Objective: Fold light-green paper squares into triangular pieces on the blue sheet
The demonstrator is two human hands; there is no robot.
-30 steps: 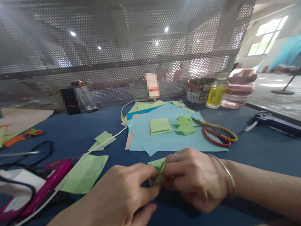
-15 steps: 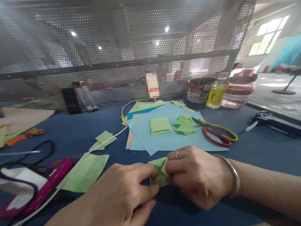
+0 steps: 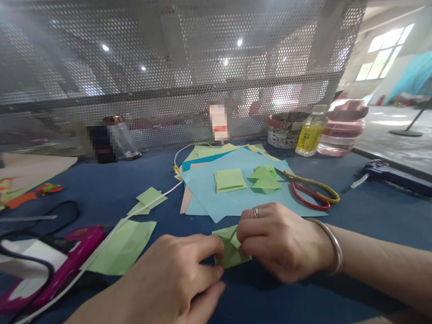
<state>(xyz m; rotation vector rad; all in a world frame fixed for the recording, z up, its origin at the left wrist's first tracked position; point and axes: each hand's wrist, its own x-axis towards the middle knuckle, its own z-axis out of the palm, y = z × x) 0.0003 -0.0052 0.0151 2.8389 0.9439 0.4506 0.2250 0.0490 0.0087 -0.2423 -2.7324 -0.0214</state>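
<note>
A small folded green paper piece (image 3: 230, 249) lies on the blue table between my two hands. My left hand (image 3: 174, 281) pinches its left edge with curled fingers. My right hand (image 3: 280, 240), with a ring and a bracelet, presses closed fingers on its right side. Much of the paper is hidden under the fingers. Beyond them a light blue sheet (image 3: 238, 194) carries a folded green square (image 3: 230, 180) and a folded green shape (image 3: 265, 179).
Red and yellow scissors (image 3: 311, 191) lie right of the sheets, a blue glue gun (image 3: 397, 177) further right. A pink glue gun (image 3: 60, 262) with a white cord and loose green scraps (image 3: 123, 248) sit at the left. Bottles and a perforated metal screen stand behind.
My right hand has shifted slightly up and right, uncovering more of the green paper's lower right corner. My left hand stays nearly still.
</note>
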